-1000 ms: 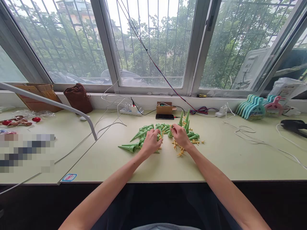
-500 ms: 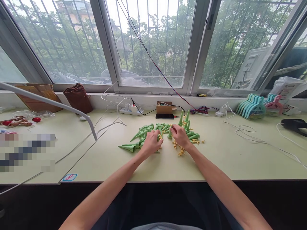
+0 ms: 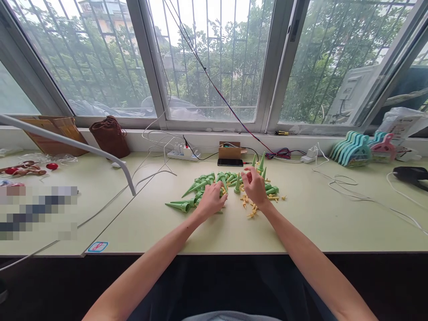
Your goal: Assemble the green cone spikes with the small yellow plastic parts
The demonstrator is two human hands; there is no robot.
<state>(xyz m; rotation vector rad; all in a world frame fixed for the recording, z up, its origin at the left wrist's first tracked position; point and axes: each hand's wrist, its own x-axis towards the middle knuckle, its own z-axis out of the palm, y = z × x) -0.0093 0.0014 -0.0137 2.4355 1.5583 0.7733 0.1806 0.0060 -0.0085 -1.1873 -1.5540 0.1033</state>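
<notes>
My left hand (image 3: 211, 199) rests with curled fingers on the near edge of a pile of green plant watering spikes (image 3: 203, 179). Whatever it grips, if anything, is hidden under the fingers. My right hand (image 3: 254, 187) hovers over the right side, thumb and fingers a little apart, with nothing visible between them. Between the hands, one green spike (image 3: 237, 185) stands upright on its wide cap. Behind my right hand more spikes (image 3: 262, 162) stand point up. Small yellow valve pieces (image 3: 251, 210) lie scattered below and beside it.
Behind the pile lies a black phone (image 3: 230, 162) against a small cardboard box (image 3: 229, 150). A power strip (image 3: 183, 154) and cables run along the wall. A grey curved tube (image 3: 120, 167) crosses at left. Turquoise hangers (image 3: 351, 149) stand at right.
My right hand has left the upright green spike between the hands and shifted up and to the right, its fingers loosening. My left hand has stayed put.
</notes>
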